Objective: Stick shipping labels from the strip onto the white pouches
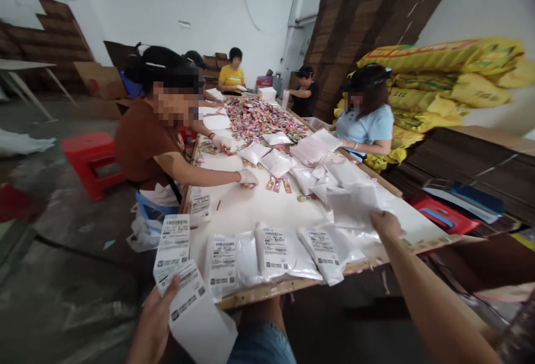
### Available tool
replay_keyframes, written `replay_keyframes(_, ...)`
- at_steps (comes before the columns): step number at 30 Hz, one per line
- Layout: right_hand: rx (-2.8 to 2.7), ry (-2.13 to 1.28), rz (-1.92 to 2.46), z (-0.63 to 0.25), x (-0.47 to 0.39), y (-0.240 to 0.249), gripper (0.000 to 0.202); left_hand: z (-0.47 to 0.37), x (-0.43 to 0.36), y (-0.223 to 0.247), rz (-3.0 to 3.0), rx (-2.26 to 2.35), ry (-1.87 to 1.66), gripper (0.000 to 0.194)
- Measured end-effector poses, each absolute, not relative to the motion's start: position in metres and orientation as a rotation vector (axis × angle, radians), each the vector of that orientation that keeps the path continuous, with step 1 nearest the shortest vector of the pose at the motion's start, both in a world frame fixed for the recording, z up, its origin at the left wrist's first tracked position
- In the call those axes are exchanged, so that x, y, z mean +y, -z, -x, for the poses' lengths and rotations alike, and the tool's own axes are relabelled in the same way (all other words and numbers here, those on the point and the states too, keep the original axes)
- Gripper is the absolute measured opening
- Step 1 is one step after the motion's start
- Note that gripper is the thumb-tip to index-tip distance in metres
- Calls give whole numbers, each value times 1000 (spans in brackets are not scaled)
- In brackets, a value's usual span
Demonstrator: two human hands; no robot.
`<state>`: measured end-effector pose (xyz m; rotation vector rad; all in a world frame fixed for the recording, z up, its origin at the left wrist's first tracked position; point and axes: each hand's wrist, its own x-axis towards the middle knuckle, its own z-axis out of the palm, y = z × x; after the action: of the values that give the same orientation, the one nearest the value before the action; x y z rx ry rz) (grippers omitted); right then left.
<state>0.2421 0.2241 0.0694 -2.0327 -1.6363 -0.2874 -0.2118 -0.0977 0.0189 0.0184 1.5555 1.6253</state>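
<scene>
My left hand (156, 314) pinches a strip of printed white labels (188, 297), which hangs past the table's near left corner. My right hand (387, 224) grips the edge of a white packet (353, 205) above the right side of the table, and the packet is slightly blurred. Along the near edge lie labelled white packets (273, 250), side by side. More plain white packets (276, 162) rest farther back, beside a large heap of small colourful sachets (254, 116). A few sachets (278, 184) lie apart, near the middle.
At the left, a person in brown (144, 135) reaches over the white table (251, 208) with gloved hands. Other people sit around the far side. A red stool (92, 158) stands left. Yellow sacks (443, 96), a red box (447, 213) and flattened cartons (472, 158) are at the right.
</scene>
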Motion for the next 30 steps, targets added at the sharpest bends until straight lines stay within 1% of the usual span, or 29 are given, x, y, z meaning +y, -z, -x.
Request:
replay_keyframes(2,-1700,352,1879,-214,225,-93,30,214,-98,-20,-40,1547,-1652,32)
replay_keyframes(3,-1803,380,1712,-192,220,-104,29,215,-98,-21,-74,1538,-1658,37)
replay_keyframes(5,-2106,371,1238,-133,198,-116,27,215,-98,-22,-162,1501,-1687,50)
replay_keyframes(6,-2274,308,1008,-98,182,-114,26,215,-97,-23,-195,1481,-1703,56)
replay_keyframes(8,-2546,110,597,-24,143,-95,23,212,-97,-27,-254,1446,-1718,66)
replay_keyframes(11,-2875,-296,65,69,86,-36,22,209,-101,-36,-322,1436,-1717,75)
replay_keyframes(13,-2914,-419,54,105,61,-2,20,209,-107,-39,-338,1452,-1727,78)
replay_keyframes(14,-2893,-470,124,114,52,9,19,211,-111,-39,-333,1449,-1740,79)
replay_keyframes(16,-2720,-655,362,117,39,14,23,215,-119,-33,-311,1412,-1739,76)
replay_keyframes(17,-2582,-798,465,114,33,9,29,217,-123,-28,-305,1384,-1718,71)
replay_keyframes(19,-2307,-1103,546,101,21,-8,40,219,-127,-16,-325,1351,-1629,53)
replay_keyframes(20,-2217,-1208,532,94,15,-17,43,218,-128,-11,-344,1349,-1575,44)
replay_keyframes(21,-2186,-1244,497,87,9,-25,43,216,-127,-8,-369,1357,-1533,36)
replay_keyframes(22,-2186,-1223,469,82,3,-30,38,214,-126,-8,-374,1347,-1511,31)
replay_keyframes(24,-2220,-1081,473,74,-7,-35,21,208,-121,-16,-278,1220,-1500,29)
replay_keyframes(27,-2336,-908,398,69,-20,-36,18,201,-108,-34,20,964,-1469,33)
replay_keyframes(30,-2376,-822,300,61,-27,-54,15,204,-95,-37,157,981,-1464,35)
